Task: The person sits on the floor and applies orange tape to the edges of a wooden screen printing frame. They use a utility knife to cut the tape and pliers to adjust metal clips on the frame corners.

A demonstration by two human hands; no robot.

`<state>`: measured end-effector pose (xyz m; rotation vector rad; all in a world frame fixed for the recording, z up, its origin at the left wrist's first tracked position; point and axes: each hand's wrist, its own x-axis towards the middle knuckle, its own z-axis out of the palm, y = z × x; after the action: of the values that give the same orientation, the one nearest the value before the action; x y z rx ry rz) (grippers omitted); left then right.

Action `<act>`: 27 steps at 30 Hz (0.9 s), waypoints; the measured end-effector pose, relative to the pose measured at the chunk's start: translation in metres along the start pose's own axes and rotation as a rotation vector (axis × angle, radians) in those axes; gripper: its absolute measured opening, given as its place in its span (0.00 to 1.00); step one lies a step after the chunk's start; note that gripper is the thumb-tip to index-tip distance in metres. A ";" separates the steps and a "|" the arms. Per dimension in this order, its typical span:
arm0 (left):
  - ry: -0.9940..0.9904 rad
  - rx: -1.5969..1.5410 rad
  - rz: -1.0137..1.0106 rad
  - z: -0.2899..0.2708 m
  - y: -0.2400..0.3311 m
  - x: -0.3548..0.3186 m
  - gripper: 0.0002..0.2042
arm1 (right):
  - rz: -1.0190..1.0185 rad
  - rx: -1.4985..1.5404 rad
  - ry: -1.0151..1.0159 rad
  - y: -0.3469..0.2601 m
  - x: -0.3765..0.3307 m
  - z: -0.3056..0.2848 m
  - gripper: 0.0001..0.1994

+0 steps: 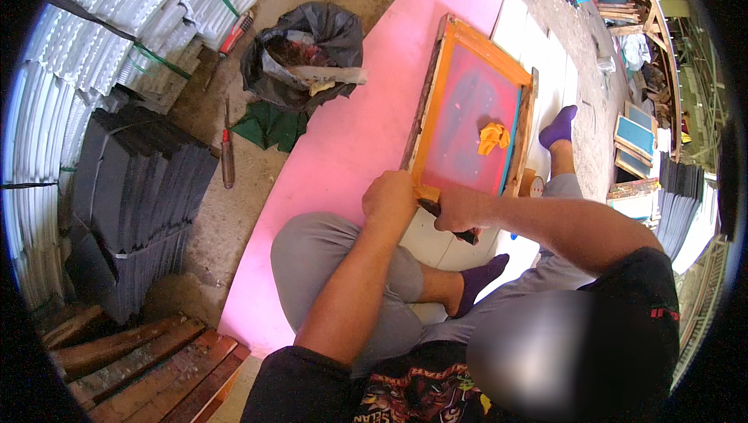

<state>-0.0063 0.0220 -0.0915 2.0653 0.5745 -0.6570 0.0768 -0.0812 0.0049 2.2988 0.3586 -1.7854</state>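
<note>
A wooden-framed mesh screen [467,103], orange on its inner border, lies tilted across the pink sheet and white boards before me. My left hand [389,199] is closed around its near left corner. Beside it, at the near edge of the frame, my right hand [465,211] is closed on a dark tool [469,236] with a bit of red; most of it is hidden by the fingers. A crumpled orange-yellow cloth [494,138] rests on the mesh. Just right of the frame is a small round container [536,185].
A black plastic bag [273,57] with scraps sits beyond the pink sheet [327,154]. A screwdriver [227,158] and a red-handled tool [236,33] lie on the floor. Dark stacked sheets [132,205] and wooden slats [148,368] stand at left; more framed screens [635,139] at right.
</note>
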 end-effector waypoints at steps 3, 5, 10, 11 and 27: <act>0.006 -0.002 0.018 0.002 0.000 -0.001 0.09 | -0.159 -0.246 0.134 0.029 0.016 0.019 0.16; 0.010 -0.002 0.003 -0.001 0.001 -0.003 0.10 | -0.153 -0.280 0.193 0.034 0.017 0.031 0.17; -0.011 0.028 -0.006 -0.001 0.005 -0.002 0.11 | -0.104 -0.180 0.451 0.054 0.026 0.076 0.16; -0.006 0.028 -0.004 0.000 0.003 -0.001 0.11 | -0.091 -0.170 0.472 0.054 0.029 0.082 0.16; 0.004 0.044 -0.016 0.000 0.002 -0.002 0.19 | -0.221 0.073 0.757 0.078 0.058 0.143 0.14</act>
<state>-0.0060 0.0210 -0.0890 2.1055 0.5839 -0.6802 -0.0162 -0.1961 -0.0857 3.0114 0.6881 -0.9261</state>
